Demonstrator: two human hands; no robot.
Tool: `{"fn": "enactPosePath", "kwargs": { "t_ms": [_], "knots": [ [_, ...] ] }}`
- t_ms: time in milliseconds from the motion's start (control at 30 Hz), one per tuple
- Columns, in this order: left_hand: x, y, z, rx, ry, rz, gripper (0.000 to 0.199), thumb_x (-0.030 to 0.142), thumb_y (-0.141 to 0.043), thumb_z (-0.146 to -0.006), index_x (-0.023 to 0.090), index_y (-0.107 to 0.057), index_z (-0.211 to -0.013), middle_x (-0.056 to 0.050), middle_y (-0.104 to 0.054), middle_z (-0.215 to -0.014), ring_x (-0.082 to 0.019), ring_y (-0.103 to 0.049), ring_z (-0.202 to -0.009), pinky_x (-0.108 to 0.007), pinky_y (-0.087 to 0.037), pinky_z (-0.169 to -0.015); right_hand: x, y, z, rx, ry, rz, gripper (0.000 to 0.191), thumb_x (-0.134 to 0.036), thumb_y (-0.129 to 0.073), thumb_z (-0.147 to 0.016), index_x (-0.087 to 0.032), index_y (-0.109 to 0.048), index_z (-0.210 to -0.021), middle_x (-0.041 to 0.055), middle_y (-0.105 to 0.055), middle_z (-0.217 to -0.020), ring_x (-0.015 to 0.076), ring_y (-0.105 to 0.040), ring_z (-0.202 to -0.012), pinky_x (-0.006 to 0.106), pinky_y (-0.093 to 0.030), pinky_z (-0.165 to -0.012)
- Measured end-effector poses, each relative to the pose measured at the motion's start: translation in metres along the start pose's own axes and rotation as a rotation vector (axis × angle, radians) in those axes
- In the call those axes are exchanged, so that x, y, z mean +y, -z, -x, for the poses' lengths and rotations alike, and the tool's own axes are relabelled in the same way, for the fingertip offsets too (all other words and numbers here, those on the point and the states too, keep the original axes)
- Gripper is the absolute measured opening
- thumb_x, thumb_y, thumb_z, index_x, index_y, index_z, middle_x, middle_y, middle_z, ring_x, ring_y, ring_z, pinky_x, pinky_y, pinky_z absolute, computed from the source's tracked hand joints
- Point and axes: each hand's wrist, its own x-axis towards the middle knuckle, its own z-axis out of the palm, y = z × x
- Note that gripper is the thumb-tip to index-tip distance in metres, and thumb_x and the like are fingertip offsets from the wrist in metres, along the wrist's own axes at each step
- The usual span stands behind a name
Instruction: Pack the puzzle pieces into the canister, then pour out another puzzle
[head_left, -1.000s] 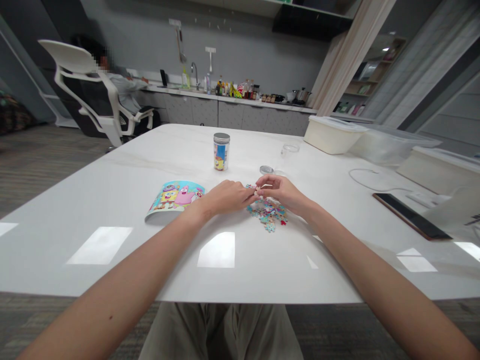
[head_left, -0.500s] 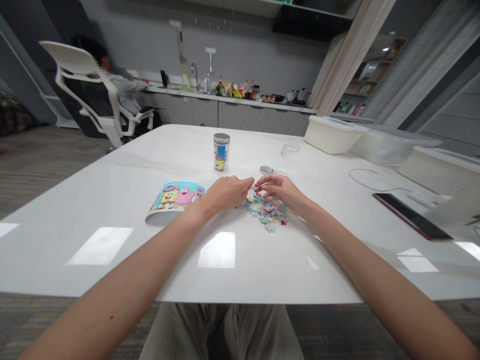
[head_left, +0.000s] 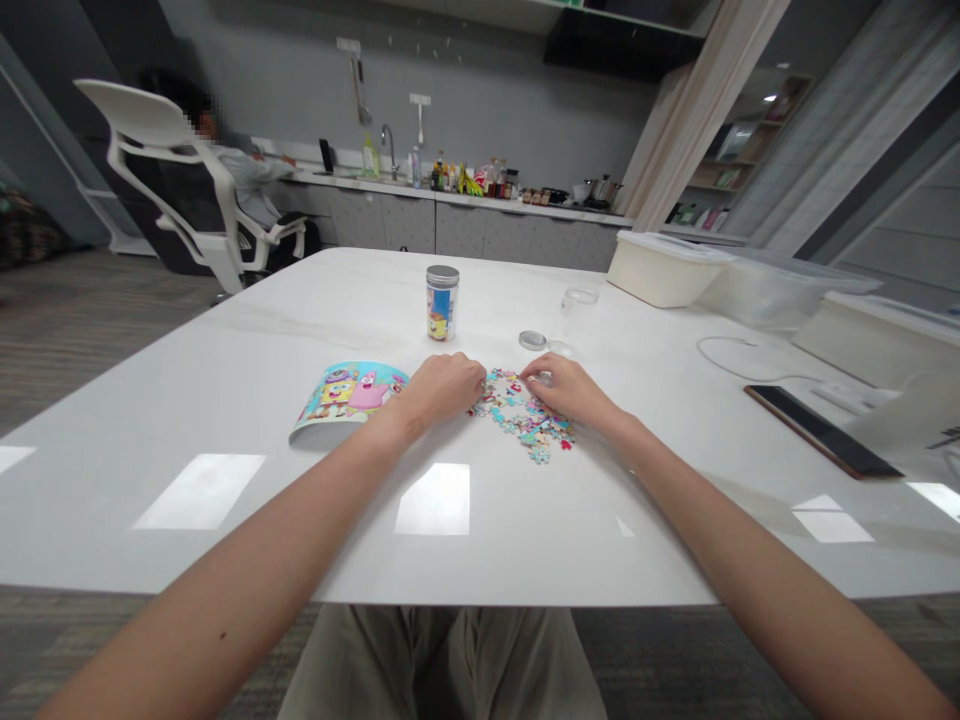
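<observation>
Small colourful jigsaw pieces lie in a loose heap on the white table. My left hand rests at the heap's left side, its fingers curled together; what they hold, if anything, is hidden. On the heap's right, my right hand has its fingers bent down onto the pieces, thumb and fingertips close together, and whatever is between them is too small to name. A curved picture card with cartoon figures lies left of my left hand, partly behind the forearm.
Beyond my hands stand a lidded jar, a metal lid and a clear container. A phone, a cable and storage boxes are at the right. A person sits in a chair at back left.
My hands were nearly touching above the pieces. They have moved apart and down, the left one leftward, the right one onto the heap, uncovering pieces between them.
</observation>
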Motion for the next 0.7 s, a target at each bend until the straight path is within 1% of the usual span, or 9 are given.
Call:
{"fn": "enactPosePath", "kwargs": {
  "t_ms": [133,400,500,600,700],
  "knots": [
    [0.0001,-0.0014,-0.0004,-0.006,-0.011,0.005,0.032,0.019,-0.041,-0.085,0.017,-0.072,-0.091,-0.015,-0.071,-0.084,-0.028,-0.068,-0.081,-0.034,-0.044,-0.065,-0.0016,0.0015,-0.0007,0.008,-0.012,-0.022,0.017,-0.013,-0.058,-0.079,-0.018,-0.073,-0.085,0.007,-0.069,-0.091,0.019,-0.063,-0.086,0.031,-0.048,-0.082],
    [0.0014,-0.0001,0.0004,-0.003,0.009,0.005,0.03,0.025,-0.043,-0.087,0.018,-0.07,-0.099,-0.015,-0.071,-0.09,-0.028,-0.068,-0.085,-0.034,-0.045,-0.067,0.0003,0.0003,-0.0023,0.026,-0.081,-0.087,0.016,-0.014,-0.064,-0.074,-0.019,-0.071,-0.087,0.0024,-0.07,-0.082,0.0142,-0.06,-0.073,0.025,-0.045,-0.068],
    [0.0023,0.001,0.0006,-0.016,0.017,0.009,0.03,0.027,-0.043,-0.088,0.017,-0.069,-0.101,-0.015,-0.07,-0.091,-0.028,-0.067,-0.085,-0.033,-0.045,-0.067,-0.0006,0.0001,-0.0023,0.031,-0.083,-0.102,0.017,-0.013,-0.064,-0.073,-0.019,-0.072,-0.086,0.001,-0.07,-0.078,0.0127,-0.058,-0.069,0.024,-0.044,-0.066],
    [0.0028,0.0017,0.0011,-0.018,0.017,0.014,0.03,0.029,-0.044,-0.089,0.017,-0.068,-0.102,-0.015,-0.07,-0.091,-0.028,-0.067,-0.085,-0.033,-0.045,-0.068,-0.0032,0.0002,-0.0023,0.044,-0.079,-0.114,0.015,-0.013,-0.063,-0.072,-0.019,-0.072,-0.083,0.0014,-0.07,-0.078,0.0128,-0.058,-0.068,0.025,-0.044,-0.066],
    [0.0027,0.0018,0.0015,-0.01,0.011,0.016,0.029,0.028,-0.044,-0.089,0.018,-0.068,-0.102,-0.015,-0.07,-0.091,-0.027,-0.068,-0.084,-0.033,-0.045,-0.067,-0.0063,0.0004,-0.0029,0.043,-0.08,-0.191,0.012,-0.017,-0.065,-0.072,-0.018,-0.073,-0.082,0.0019,-0.07,-0.076,0.0133,-0.059,-0.068,0.026,-0.046,-0.066]
  ]
}}
